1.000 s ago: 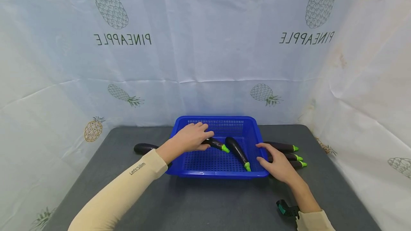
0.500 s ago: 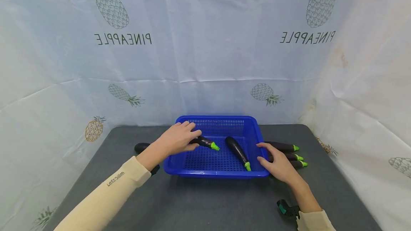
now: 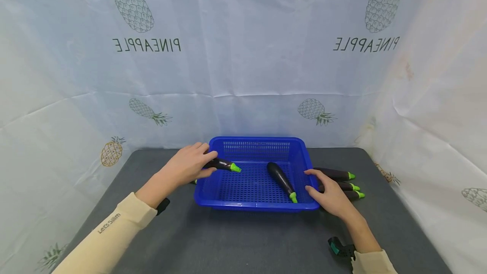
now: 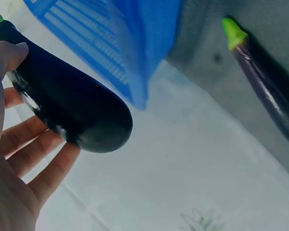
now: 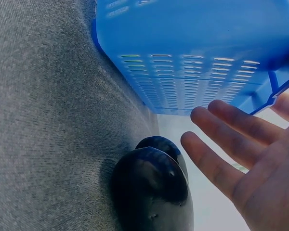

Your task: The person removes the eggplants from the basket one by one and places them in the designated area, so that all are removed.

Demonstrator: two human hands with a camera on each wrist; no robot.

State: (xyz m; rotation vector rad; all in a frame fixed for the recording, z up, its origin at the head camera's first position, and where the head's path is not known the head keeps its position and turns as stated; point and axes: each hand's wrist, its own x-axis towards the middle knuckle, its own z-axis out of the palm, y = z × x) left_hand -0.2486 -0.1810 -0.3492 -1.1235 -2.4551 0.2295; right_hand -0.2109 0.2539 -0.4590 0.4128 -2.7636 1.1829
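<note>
In the head view my left hand [image 3: 182,166] holds a dark eggplant [image 3: 220,164] with a green stem end over the left rim of the blue basket [image 3: 256,206]. The left wrist view shows the thumb near that eggplant's stem and the fingers beneath its body. A second eggplant [image 3: 280,179] lies slanted inside the basket. My right hand [image 3: 330,197] is at the basket's right rim; its fingers look fairly straight in the right wrist view, and whether they touch the rim is hard to tell. Another eggplant [image 4: 265,82] lies on the table to the basket's left, mostly hidden behind my left arm in the head view.
Several eggplants [image 3: 336,175] lie on the grey table [image 3: 243,244] right of the basket, partly behind my right hand. A white cloth [image 3: 251,54] printed with pineapples hangs at the back and sides.
My left hand has moved left with the eggplant, from over the basket's inside to its left rim. The basket's left rim is more exposed. The right hand stays in place.
</note>
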